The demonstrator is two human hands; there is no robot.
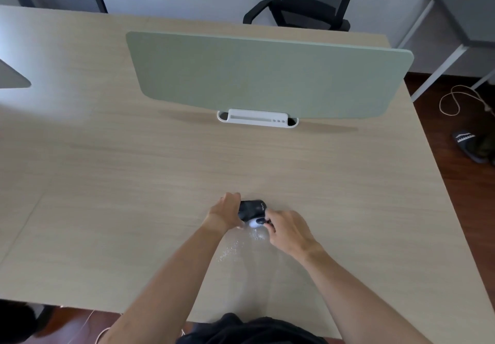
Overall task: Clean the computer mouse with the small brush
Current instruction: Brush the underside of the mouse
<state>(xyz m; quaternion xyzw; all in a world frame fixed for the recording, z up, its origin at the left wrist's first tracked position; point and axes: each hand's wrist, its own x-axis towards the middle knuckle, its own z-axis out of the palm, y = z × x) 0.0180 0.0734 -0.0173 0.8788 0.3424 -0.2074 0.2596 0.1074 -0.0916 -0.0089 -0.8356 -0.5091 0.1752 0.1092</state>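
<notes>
Black computer mouse (251,209) sits on the wooden desk (134,182), gripped by my left hand (225,212); my right hand (288,229) pinches the small brush (257,222) against its near end, beside white crumbs (231,248).

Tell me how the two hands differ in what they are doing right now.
The left hand grips the black mouse from its left side, steadying it; the right hand pinches the small brush, whose white end is against the mouse's near end. The left hand lies farther from the person, the right hand nearer. Both work over the wooden desk, near white specks.
</notes>
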